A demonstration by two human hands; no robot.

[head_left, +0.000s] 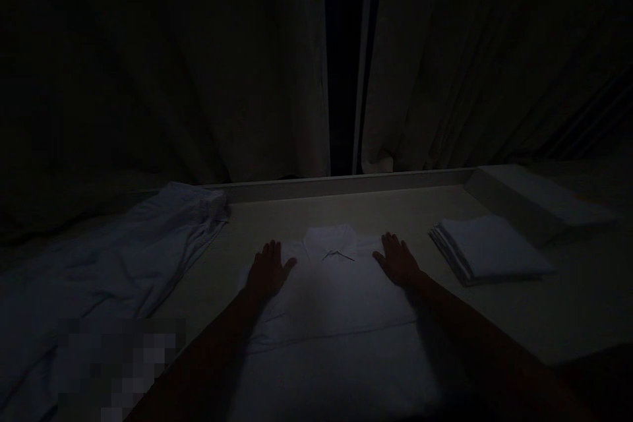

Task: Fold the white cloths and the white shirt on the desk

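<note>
A white collared shirt (341, 303) lies spread on the pale table in front of me, its collar at the far end. My left hand (268, 270) rests flat on the shirt's left shoulder area, fingers stretched and thumb apart. On the opposite shoulder edge lies my right hand (397, 260), palm down with the fingers spread. Neither hand grips the cloth. A crease runs across the shirt's middle. The picture is very dark, so the shirt's lower end and side edges are hard to make out.
Loose white garments (113, 264) are heaped on the left. Folded white clothes (489, 247) lie stacked on the right. A raised ledge (346, 186) borders the table's back, with a box-like raised end (524, 201) at right. Dark curtains (277, 79) hang behind, parted at a narrow gap.
</note>
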